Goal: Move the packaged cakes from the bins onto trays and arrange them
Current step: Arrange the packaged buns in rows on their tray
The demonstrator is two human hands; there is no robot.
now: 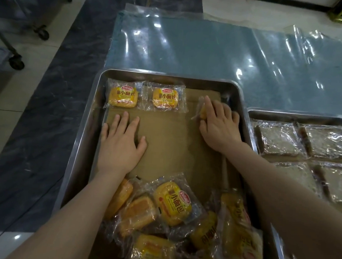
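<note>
Right hand (219, 125), fingers straight, presses packaged cake (202, 112) at 1 o'clock of steel tray (85, 136); cake's axis hidden. Left hand (123, 144) splayed flat on cardboard (175, 139).

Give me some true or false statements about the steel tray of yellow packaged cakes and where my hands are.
1. Two yellow packaged cakes lie side by side at the far left of the rectangular steel tray. True.
2. The left hand grips a cake. False: it rests flat on the brown cardboard liner, holding nothing.
3. The right hand rests on a third yellow cake at the tray's far right. True.
4. The tray's near end holds one cake. False: a loose pile of yellow cakes lies there.
5. The second steel tray on the right holds yellow cakes. False: it holds clear-wrapped pale slices.
</note>
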